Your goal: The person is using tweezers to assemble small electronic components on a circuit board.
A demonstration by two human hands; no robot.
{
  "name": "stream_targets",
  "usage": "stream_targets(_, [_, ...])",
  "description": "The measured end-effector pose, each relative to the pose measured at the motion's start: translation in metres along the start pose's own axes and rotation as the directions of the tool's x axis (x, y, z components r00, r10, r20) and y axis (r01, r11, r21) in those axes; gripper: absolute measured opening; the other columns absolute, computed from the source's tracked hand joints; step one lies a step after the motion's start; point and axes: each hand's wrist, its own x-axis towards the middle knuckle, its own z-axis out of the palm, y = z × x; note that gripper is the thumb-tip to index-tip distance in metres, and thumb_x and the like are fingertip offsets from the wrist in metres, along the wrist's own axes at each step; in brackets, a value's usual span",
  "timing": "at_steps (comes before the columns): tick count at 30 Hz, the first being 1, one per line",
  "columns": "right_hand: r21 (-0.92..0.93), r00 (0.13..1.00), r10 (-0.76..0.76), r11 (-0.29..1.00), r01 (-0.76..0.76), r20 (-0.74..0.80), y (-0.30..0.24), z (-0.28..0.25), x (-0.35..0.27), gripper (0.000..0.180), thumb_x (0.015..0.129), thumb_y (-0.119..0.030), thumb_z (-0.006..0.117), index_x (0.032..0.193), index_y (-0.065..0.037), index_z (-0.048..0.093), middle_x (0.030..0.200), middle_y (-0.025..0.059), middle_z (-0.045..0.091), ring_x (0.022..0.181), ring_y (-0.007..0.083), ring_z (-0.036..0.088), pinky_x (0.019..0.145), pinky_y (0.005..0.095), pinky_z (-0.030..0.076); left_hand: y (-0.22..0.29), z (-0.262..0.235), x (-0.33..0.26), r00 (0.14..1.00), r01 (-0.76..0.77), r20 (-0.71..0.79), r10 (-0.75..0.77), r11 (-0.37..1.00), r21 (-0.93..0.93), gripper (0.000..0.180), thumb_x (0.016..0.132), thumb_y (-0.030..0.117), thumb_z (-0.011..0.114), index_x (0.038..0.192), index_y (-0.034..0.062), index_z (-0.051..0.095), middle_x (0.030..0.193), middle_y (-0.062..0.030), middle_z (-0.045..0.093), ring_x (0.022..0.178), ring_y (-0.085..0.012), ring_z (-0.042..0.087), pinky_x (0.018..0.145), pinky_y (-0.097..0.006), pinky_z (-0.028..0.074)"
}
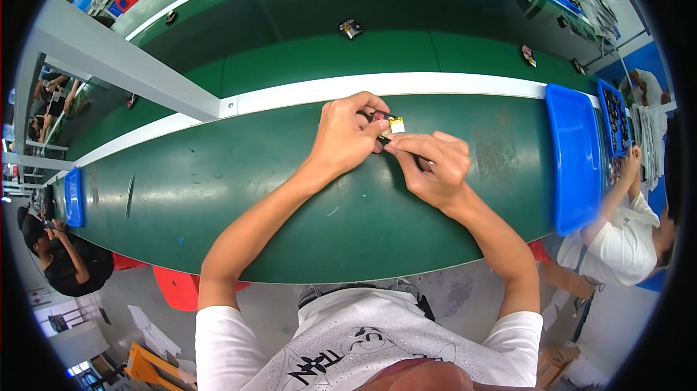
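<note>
In the middle of the picture, near the far edge of the green bench, my left hand (346,135) pinches a small black electronic assembly (396,124). A white and yellow block, pouch-like, shows on its right side, and something reddish is partly hidden under my fingers. My right hand (440,164) is closed just right of it, fingertips meeting the lower edge of the assembly. A thin dark stick-like tool lies in its fingers; its exact kind is hidden by them. Both forearms rest over the green bench top (305,235).
A white rail (290,95) divides my bench from a green conveyor belt carrying similar small assemblies (350,29). An upright blue tray (573,159) stands at right, a smaller blue tray (73,197) far left. Co-workers sit at both ends. A thin strip (129,195) lies at left.
</note>
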Motion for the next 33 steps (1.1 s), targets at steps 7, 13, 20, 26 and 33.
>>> stream_targets(7, [0.070, 0.996, 0.089, 0.994, -0.088, -0.021, 0.001, -0.002, 0.004, 0.019, 0.072, 0.004, 0.082, 0.085, -0.008, 0.075, 0.080, 0.0022, 0.077, 0.044, 0.0095, 0.052, 0.044, 0.0257, 0.032, -0.003, -0.003, 0.006, 0.997, 0.079, 0.018, -0.077, 0.989, -0.121, 0.016, 0.090, -0.006, 0.067, 0.106, -0.0085, 0.064, 0.095, -0.0142, 0.067, 0.071, -0.0194, 0.074, 0.058, -0.027, 0.061])
stream_targets(13, [0.173, 0.928, 0.305, 0.947, -0.271, -0.216, 0.013, -0.011, 0.008, 0.017, 0.076, 0.001, 0.084, 0.091, -0.002, 0.076, 0.087, 0.0045, 0.078, 0.042, 0.0054, 0.039, 0.044, 0.0237, 0.034, 0.002, -0.051, 0.052, 0.981, -0.049, -0.192, 0.020, 0.988, -0.147, 0.021, 0.093, -0.001, 0.065, 0.111, -0.0113, 0.062, 0.094, -0.0168, 0.068, 0.068, -0.0230, 0.074, 0.059, -0.029, 0.061])
stream_targets(20, [0.190, 0.926, 0.322, 0.939, -0.287, -0.196, 0.023, -0.007, 0.008, 0.016, 0.078, 0.001, 0.084, 0.091, -0.002, 0.076, 0.077, 0.0033, 0.073, 0.043, 0.0062, 0.039, 0.043, 0.0244, 0.032, -0.025, -0.140, 0.110, 0.830, 0.070, -0.549, 0.098, 0.958, 0.277, 0.018, 0.094, 0.006, 0.068, 0.101, -0.0098, 0.067, 0.096, -0.0225, 0.070, 0.066, -0.0290, 0.074, 0.058, -0.036, 0.061])
stream_targets(26, [0.149, 0.933, 0.307, 0.948, -0.282, -0.189, 0.026, -0.009, 0.006, 0.017, 0.076, 0.001, 0.084, 0.090, -0.003, 0.076, 0.073, 0.0034, 0.072, 0.042, 0.0070, 0.038, 0.044, 0.0246, 0.031, -0.009, -0.128, 0.132, 0.712, 0.036, -0.328, 0.621, 0.434, 0.900, 0.026, 0.089, 0.028, 0.072, 0.101, 0.0049, 0.075, 0.111, -0.0170, 0.070, 0.087, -0.0391, 0.071, 0.079, -0.046, 0.057])
stream_targets(33, [0.124, 0.939, 0.283, 0.957, -0.263, -0.195, 0.020, -0.006, 0.008, 0.017, 0.076, 0.001, 0.084, 0.089, -0.003, 0.076, 0.071, 0.0021, 0.070, 0.042, 0.0060, 0.037, 0.044, 0.0239, 0.030, -0.007, -0.117, 0.177, 0.975, -0.023, -0.139, 0.171, 0.707, 0.707, 0.015, 0.086, 0.013, 0.072, 0.097, 0.0048, 0.078, 0.093, -0.0129, 0.077, 0.090, -0.0253, 0.074, 0.082, -0.035, 0.056])
